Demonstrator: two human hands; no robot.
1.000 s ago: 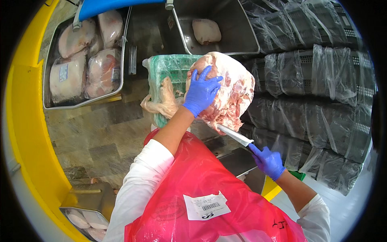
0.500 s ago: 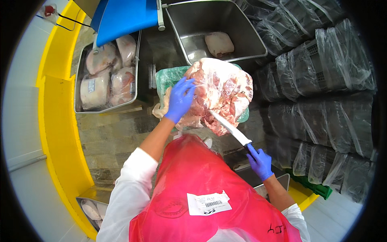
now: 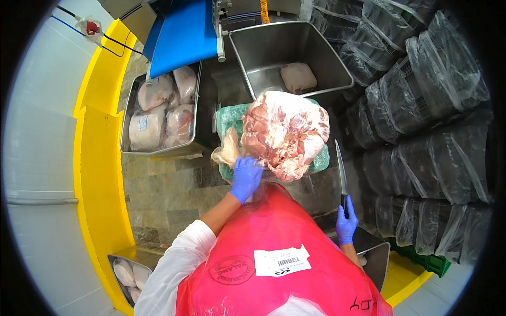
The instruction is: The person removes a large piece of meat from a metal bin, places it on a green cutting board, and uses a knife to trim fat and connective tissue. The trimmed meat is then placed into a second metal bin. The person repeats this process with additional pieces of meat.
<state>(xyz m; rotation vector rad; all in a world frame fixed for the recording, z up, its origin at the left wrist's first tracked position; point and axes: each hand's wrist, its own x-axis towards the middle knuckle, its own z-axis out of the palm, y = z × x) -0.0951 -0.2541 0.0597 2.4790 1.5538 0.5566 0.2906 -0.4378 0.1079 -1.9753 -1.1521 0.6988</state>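
A large raw piece of meat (image 3: 287, 131), pale fat on top and red flesh along its near side, lies on a plastic-covered green crate (image 3: 226, 117). My left hand (image 3: 246, 179), in a blue glove, is at the meat's near left edge with its fingers curled together. What they pinch is hidden. Just beyond that hand is a loose pale flap of fat or skin (image 3: 227, 149). My right hand (image 3: 346, 220), also gloved in blue, is shut on the dark handle of a knife (image 3: 341, 171). The blade points away from me, right of the crate and apart from the meat.
A metal bin (image 3: 348, 87) at the back contains one pale cut. Wrapped cuts fill another metal bin (image 3: 196, 100) at left, under a blue conveyor belt (image 3: 184, 37). Plastic-draped dark crates (image 3: 421, 163) are stacked at right; a yellow barrier (image 3: 97, 184) runs along the left.
My left hand has come off the meat's upper left side, down to its near edge, and its fingers have curled. The knife has left the meat, swinging right and pointing away.
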